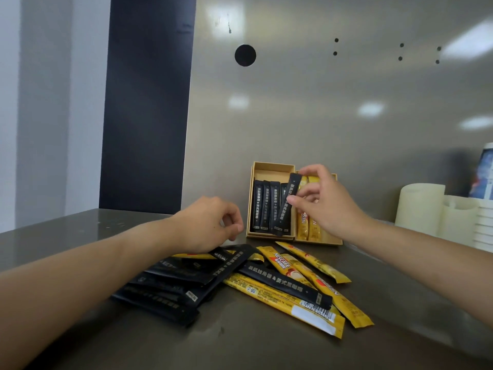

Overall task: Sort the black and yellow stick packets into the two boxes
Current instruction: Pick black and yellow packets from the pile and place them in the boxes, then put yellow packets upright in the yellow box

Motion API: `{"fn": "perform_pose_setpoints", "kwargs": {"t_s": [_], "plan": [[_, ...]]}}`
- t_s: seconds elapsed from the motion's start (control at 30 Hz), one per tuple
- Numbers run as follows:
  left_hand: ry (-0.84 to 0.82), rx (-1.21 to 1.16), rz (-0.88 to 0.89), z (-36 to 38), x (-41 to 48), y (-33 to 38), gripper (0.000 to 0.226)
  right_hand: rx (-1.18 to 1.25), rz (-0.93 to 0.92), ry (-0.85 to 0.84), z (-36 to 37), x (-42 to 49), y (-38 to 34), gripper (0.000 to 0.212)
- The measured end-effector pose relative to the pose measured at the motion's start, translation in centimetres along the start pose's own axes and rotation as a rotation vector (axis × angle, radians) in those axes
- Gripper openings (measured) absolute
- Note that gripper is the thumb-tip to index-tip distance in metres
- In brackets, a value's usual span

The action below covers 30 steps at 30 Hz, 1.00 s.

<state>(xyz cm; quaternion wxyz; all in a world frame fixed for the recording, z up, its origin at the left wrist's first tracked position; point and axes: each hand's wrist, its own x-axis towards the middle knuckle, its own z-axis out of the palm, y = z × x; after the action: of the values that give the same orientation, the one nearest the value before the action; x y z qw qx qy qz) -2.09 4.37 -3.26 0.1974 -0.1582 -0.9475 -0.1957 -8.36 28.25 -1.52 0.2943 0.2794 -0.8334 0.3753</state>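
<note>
Two tan boxes stand side by side against the back wall. The left box [272,168] holds several black stick packets standing on end. The right box [320,241] holds yellow packets. My right hand [328,201] pinches a black packet [288,201], tilted over the left box's right edge. My left hand [210,222] hovers with fingers curled, holding nothing, just above the loose pile. The pile on the counter has black packets [170,284] on the left and yellow packets [306,308] on the right, with one black packet [285,285] lying across the yellow ones.
The metal counter [240,345] runs back to a shiny steel wall. Cream-coloured paper rolls [418,206] and a stack of white items [482,225] stand at the right. A dark panel [146,102] rises at the back left.
</note>
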Motion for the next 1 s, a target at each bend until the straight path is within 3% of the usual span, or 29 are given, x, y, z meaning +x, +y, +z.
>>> {"fn": "perform_pose_setpoints", "kwargs": {"t_s": [0.13, 0.6, 0.87, 1.0], "plan": [[-0.012, 0.0, 0.0, 0.1, 0.0, 0.0, 0.012, -0.154, -0.101, -0.018, 1.3, 1.9, -1.4, 0.05], [-0.023, 0.042, 0.026, 0.0, 0.0, -0.3, 0.015, -0.549, -0.118, -0.031, 4.2, 3.9, -0.9, 0.052], [-0.037, 0.038, 0.018, 0.0, 0.0, -0.4, 0.014, -0.554, -0.146, -0.031, 3.2, 3.4, -1.8, 0.034], [-0.036, 0.051, 0.022, 0.1, 0.2, -0.5, 0.015, -0.463, -0.196, -0.166, 0.7, 1.1, -2.5, 0.019]]}}
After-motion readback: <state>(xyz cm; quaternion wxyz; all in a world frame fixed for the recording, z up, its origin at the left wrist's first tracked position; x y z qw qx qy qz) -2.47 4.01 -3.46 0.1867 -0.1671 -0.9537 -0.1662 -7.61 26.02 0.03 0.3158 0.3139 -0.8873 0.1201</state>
